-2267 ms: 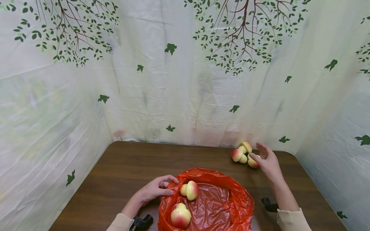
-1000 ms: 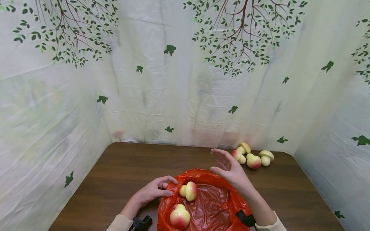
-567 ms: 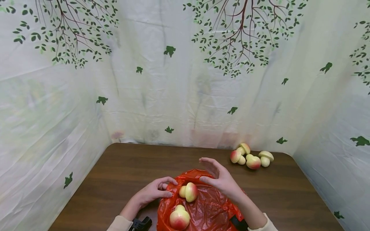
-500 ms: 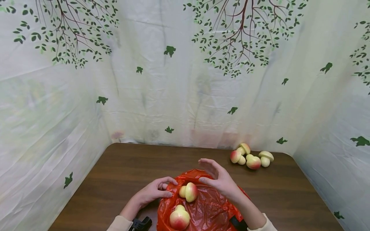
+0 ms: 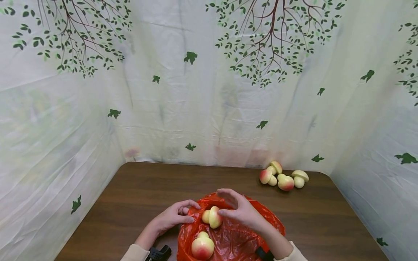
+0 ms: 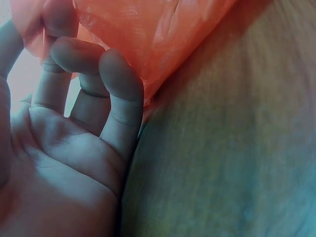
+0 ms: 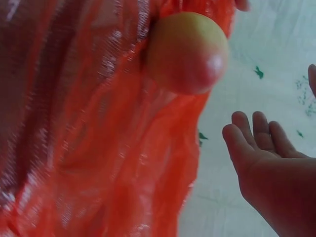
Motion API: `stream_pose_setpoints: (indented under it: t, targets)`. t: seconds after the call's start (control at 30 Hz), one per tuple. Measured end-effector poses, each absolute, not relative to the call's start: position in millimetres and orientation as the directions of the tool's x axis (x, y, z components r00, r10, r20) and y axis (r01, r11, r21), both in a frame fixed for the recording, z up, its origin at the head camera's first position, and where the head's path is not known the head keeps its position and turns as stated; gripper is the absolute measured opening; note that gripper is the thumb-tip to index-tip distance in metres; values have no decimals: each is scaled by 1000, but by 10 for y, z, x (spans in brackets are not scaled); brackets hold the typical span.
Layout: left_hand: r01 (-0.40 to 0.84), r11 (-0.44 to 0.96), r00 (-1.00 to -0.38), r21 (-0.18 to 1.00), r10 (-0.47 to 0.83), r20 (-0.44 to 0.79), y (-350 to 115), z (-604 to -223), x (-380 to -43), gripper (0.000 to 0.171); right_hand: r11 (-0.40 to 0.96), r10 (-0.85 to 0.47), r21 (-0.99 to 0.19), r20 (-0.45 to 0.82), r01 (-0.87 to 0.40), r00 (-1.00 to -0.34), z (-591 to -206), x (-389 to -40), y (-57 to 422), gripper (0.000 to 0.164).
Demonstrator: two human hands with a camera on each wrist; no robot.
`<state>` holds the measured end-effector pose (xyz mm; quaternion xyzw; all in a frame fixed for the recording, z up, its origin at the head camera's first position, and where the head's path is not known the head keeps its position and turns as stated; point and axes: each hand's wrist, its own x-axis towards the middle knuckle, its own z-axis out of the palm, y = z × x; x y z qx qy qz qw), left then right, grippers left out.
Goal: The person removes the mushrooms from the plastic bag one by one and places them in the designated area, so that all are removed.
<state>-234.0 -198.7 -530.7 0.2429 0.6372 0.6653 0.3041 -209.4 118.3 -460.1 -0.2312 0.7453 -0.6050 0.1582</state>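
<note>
- Left hand (image 5: pixel 174 214): pinches left rim of red bag (image 5: pixel 274 222) on brown table (image 5: pixel 156 185)
- Right hand (image 5: pixel 242 212): spread wide, holding nothing, over bag beside upper mushroom (image 5: pixel 213 217); contact cannot be told
- Lower mushroom (image 5: pixel 203 248): also inside bag
- Four other mushrooms (image 5: pixel 286 183): clustered at table's far right corner

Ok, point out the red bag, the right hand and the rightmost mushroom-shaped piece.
Red bag (image 5: pixel 232 239): head view, bare inside surface.
Right hand (image 5: pixel 240 210): head view, middle of the hand.
Rightmost mushroom-shaped piece (image 5: pixel 300 176): head view, on its cap.
</note>
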Motion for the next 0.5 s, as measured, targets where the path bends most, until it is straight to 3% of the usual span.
stream_pose_setpoints:
  t: [0.5]
  targets:
    - [-93, -11, -694, 996, 718, -57, -1980, -5305, -2340, 35, 240, -590, -960, -27, -143, -807, -4839, -2144, 1124, 60]
